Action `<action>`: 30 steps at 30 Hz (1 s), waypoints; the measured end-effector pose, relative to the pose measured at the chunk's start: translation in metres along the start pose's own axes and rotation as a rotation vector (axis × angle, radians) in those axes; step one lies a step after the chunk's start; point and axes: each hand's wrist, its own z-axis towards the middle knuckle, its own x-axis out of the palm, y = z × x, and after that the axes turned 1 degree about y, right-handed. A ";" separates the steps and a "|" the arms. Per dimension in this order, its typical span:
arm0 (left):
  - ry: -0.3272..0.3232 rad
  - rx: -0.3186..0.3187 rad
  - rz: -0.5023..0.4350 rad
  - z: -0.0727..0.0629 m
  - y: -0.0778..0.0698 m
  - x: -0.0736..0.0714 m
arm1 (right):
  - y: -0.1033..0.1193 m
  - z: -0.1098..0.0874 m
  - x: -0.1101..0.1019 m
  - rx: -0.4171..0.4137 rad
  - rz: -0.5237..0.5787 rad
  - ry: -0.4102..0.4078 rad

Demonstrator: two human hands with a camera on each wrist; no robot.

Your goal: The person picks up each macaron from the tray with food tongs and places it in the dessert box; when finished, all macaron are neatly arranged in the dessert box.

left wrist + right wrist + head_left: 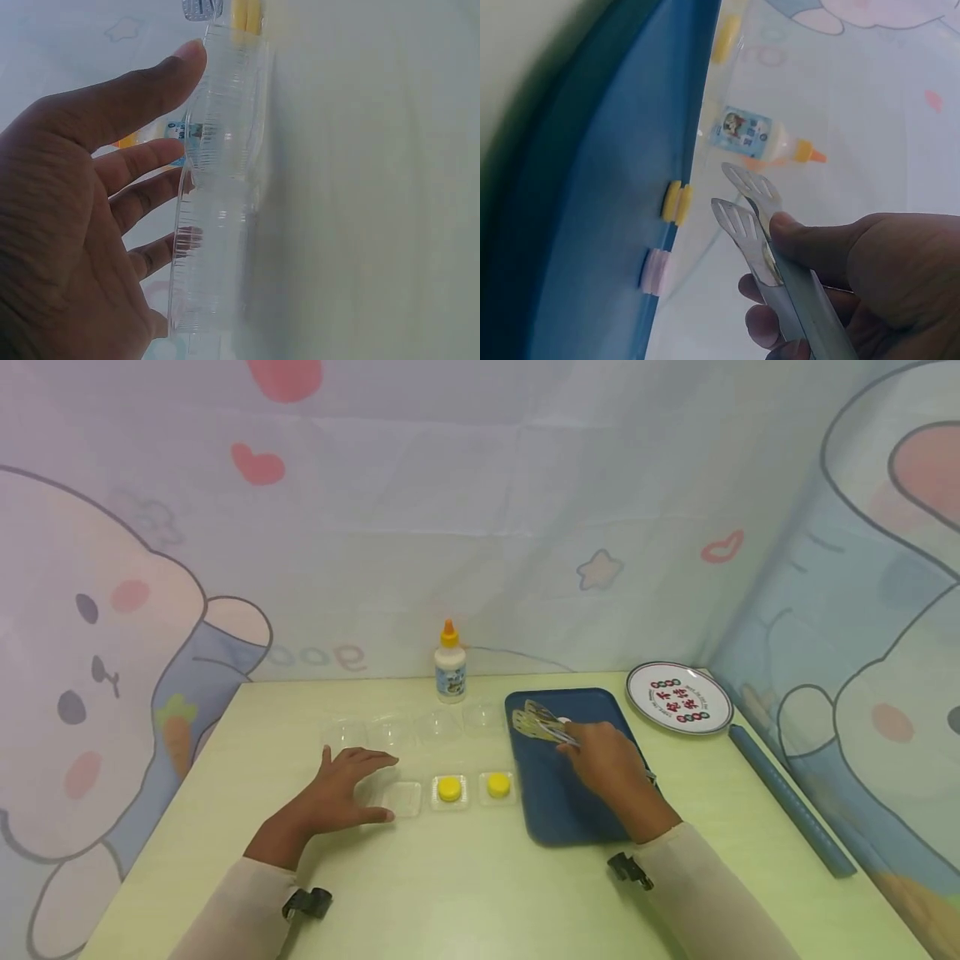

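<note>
My left hand (337, 793) is spread beside an empty clear plastic box (405, 799), thumb and fingers apart at its left edge. The left wrist view has the clear plastic box (214, 262) close by the fingertips. In the right hand (606, 758) is a pair of slotted metal tongs (769, 247), held over the blue tray (547, 818) with tips apart and nothing between them. On that tray, the right wrist view shows a yellow macaron (676, 202) and a pale pink one (655, 271). Two yellow macarons (449, 788) sit in separate clear boxes between the hands.
Several clear domed lids (440, 724) form a row behind the boxes. A glue bottle (451, 672) with an orange tip stands at the table's back edge. To the right are a white printed plate (678, 697) and a long blue bar (791, 800).
</note>
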 end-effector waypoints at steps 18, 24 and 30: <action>0.018 -0.025 -0.033 -0.004 0.001 -0.003 | -0.011 0.019 0.002 0.087 0.018 0.086; 0.027 -0.031 -0.034 -0.004 0.001 -0.004 | -0.011 0.022 0.004 0.112 0.027 0.114; 0.025 -0.039 -0.039 -0.004 0.002 -0.002 | -0.013 0.026 0.010 0.120 0.021 0.128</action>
